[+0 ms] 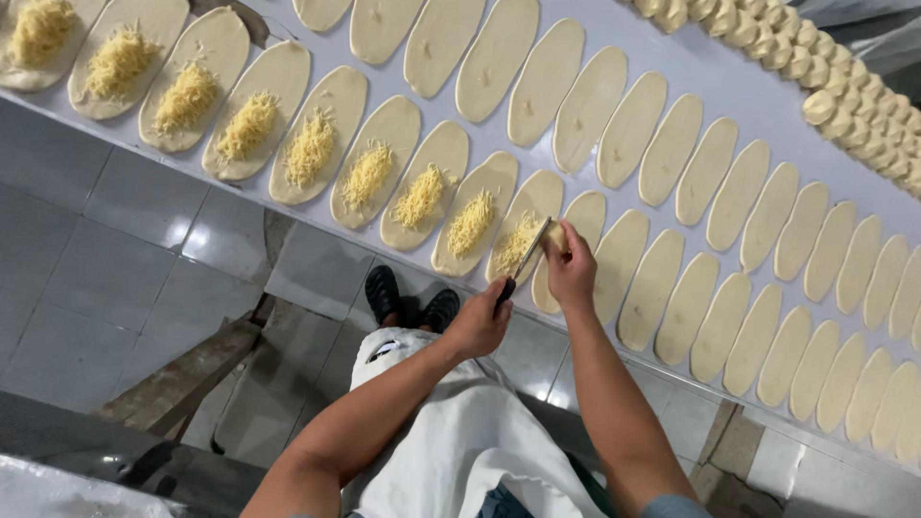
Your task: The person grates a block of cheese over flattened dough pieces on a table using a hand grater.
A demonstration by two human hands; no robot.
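Note:
My left hand (478,321) grips the dark handle of a flat metal grater (531,251), held tilted over an oval dough piece (523,225) that has yellow grated cheese (518,242) on it. My right hand (570,270) presses a small block of cheese (554,236) against the grater's face. Along the white table (758,105) lie rows of flat oval dough pieces; those to the left carry heaps of grated cheese (310,149), those to the right (652,288) are bare.
Small dough balls (844,96) are lined up at the table's far right. Below the table edge are grey floor tiles (106,259), my black shoes (413,302), my white apron (460,432) and a wooden frame (182,374).

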